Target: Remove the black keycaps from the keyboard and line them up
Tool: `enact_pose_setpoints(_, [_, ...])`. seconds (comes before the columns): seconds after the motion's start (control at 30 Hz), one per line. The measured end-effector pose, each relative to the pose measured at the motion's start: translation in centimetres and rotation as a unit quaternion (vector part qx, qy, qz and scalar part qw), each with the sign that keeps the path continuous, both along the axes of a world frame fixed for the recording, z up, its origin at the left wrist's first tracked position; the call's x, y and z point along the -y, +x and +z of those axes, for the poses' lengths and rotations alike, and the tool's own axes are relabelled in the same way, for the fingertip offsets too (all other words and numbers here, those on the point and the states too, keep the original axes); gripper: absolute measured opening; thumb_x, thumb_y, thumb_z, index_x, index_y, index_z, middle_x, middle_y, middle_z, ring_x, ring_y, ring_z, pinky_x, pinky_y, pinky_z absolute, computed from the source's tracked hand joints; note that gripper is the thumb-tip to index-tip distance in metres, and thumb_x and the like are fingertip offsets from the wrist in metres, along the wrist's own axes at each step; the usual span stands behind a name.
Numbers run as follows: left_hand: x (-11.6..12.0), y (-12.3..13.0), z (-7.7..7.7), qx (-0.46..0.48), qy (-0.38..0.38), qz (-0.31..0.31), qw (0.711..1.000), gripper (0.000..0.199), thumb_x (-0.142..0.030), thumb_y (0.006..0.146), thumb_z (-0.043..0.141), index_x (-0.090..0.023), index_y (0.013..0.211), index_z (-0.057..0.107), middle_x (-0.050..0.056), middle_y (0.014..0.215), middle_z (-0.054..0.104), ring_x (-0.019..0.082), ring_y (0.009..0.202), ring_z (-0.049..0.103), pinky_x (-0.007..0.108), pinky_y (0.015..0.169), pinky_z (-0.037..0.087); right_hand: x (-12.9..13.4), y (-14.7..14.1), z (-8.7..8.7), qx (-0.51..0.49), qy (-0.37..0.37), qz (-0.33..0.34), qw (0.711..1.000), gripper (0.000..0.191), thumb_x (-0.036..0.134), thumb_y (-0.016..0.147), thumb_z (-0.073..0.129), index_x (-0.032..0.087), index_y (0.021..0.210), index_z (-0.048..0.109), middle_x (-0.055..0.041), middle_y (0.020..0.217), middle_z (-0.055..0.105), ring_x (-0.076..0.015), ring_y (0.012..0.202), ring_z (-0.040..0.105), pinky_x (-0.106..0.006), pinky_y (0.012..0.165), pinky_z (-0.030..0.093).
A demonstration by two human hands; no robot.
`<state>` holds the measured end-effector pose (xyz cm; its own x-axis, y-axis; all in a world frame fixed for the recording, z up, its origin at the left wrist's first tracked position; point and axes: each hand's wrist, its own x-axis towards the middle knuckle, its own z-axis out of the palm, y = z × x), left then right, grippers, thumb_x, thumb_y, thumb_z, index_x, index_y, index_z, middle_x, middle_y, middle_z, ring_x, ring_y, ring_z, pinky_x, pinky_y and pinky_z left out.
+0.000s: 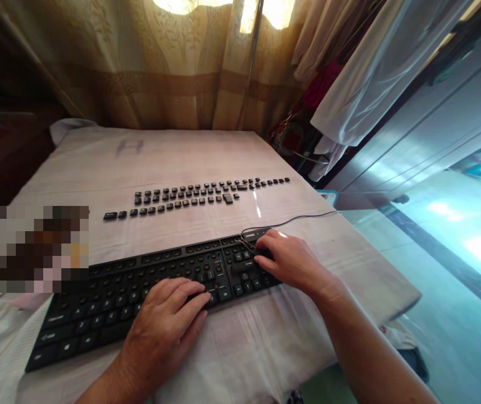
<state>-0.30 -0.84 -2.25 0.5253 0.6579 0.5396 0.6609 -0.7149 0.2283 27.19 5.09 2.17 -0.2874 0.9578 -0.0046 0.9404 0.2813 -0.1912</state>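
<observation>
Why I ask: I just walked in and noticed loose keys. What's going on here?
A person's left hand rests on a black keyboard, while the right hand holds a thin wire tool over its right end. Many key positions are bare, though the nearer rows have caps. Loose keycaps lie in rows beyond it on the table.

Table (406, 296), pale cloth (198, 155) on top, light creases, faint dark marking (129, 147) toward the far left. Loose black keycaps (161, 208) lie mid-table in roughly three slanted rows; wide one at left end of the nearest row, tall one near its right end. Black keyboard (111, 301) sits nearer, angled, many caps off. Thin cable (297, 216) runs from its back toward table's right edge.
</observation>
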Motion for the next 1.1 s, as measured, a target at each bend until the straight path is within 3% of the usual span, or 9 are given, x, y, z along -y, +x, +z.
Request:
enact_pose_setpoints(0.17, [0.2, -0.1, 0.0, 0.0, -0.016, -0.002, 1.0, 0.022, -0.02, 0.095, 0.051, -0.022, 0.106, 0.07, 0.005, 0.102, 0.072, 0.022, 0.098, 0.062, 0.041, 0.091, 0.045, -0.2, 0.1, 0.1, 0.0, -0.007, -0.028, 1.0, 0.009, 0.019, 0.089, 0.056, 0.02, 0.091, 0.064, -0.0029, 0.081, 0.068, -0.0174, 0.072, 0.061, -0.027, 0.063, 0.038])
enact_pose_setpoints(0.33, [0.2, -0.1, -0.1, 0.007, -0.041, 0.0, 0.999, 0.021, -0.02, 0.095, 0.052, -0.022, 0.106, 0.07, 0.005, 0.105, 0.072, 0.023, 0.1, 0.06, 0.042, 0.092, 0.044, 0.7, 0.7, 0.9, -0.075, -0.002, 0.122, 0.99, 0.019, 0.016, 0.093, 0.051, 0.021, 0.105, 0.065, -0.0034, 0.093, 0.068, -0.0156, 0.079, 0.063, -0.025, 0.068, 0.041])
enact_pose_setpoints(0.4, [0.2, -0.1, -0.2, 0.009, -0.048, 0.0, 0.999, 0.021, -0.02, 0.095, 0.053, -0.022, 0.106, 0.07, 0.005, 0.106, 0.071, 0.023, 0.101, 0.06, 0.043, 0.093, 0.043, 1.0, 0.2, 1.5, -0.057, -0.01, 0.174, 0.983, 0.018, 0.015, 0.093, 0.053, 0.022, 0.102, 0.067, -0.0021, 0.089, 0.068, -0.0138, 0.074, 0.062, -0.024, 0.064, 0.039])
enact_pose_setpoints(0.6, [0.3, 0.0, -0.1, 0.019, -0.056, 0.0, 0.998, 0.021, -0.02, 0.095, 0.053, -0.021, 0.106, 0.07, 0.005, 0.105, 0.071, 0.022, 0.102, 0.06, 0.041, 0.094, 0.043, 0.8, -1.6, 3.1, 0.071, -0.014, 0.221, 0.973, 0.014, 0.014, 0.088, 0.062, 0.022, 0.08, 0.069, 0.0005, 0.074, 0.065, -0.0116, 0.06, 0.055, -0.028, 0.051, 0.025])
enact_pose_setpoints(0.83, [0.3, 0.0, 0.1, 0.021, -0.058, 0.004, 0.998, 0.021, -0.018, 0.094, 0.054, -0.021, 0.105, 0.071, 0.005, 0.103, 0.072, 0.022, 0.1, 0.061, 0.04, 0.094, 0.044, 1.0, -3.2, 4.6, 0.107, 0.014, 0.277, 0.955, 0.023, 0.002, 0.082, 0.06, 0.021, 0.072, 0.064, -0.0004, 0.067, 0.062, -0.0138, 0.056, 0.051, -0.032, 0.051, 0.025])
enact_pose_setpoints(0.93, [0.3, 0.0, 0.3, 0.021, -0.055, 0.004, 0.998, 0.02, -0.018, 0.093, 0.055, -0.021, 0.104, 0.071, 0.005, 0.1, 0.072, 0.021, 0.097, 0.061, 0.04, 0.092, 0.045, 0.9, -3.1, 4.4, 0.103, 0.013, 0.279, 0.955, 0.022, 0.003, 0.083, 0.06, 0.022, 0.073, 0.064, -0.0007, 0.069, 0.063, -0.0138, 0.057, 0.052, -0.031, 0.052, 0.026])
enact_pose_setpoints(1.1, [0.3, 0.1, 0.3, 0.022, -0.053, -0.005, 0.998, 0.021, -0.017, 0.092, 0.055, -0.022, 0.104, 0.072, 0.005, 0.098, 0.071, 0.02, 0.095, 0.061, 0.038, 0.092, 0.046, 0.9, -1.3, 2.1, 0.037, 0.005, 0.224, 0.974, 0.018, 0.014, 0.091, 0.056, 0.022, 0.081, 0.069, -0.001, 0.073, 0.066, -0.0118, 0.06, 0.056, -0.026, 0.052, 0.031])
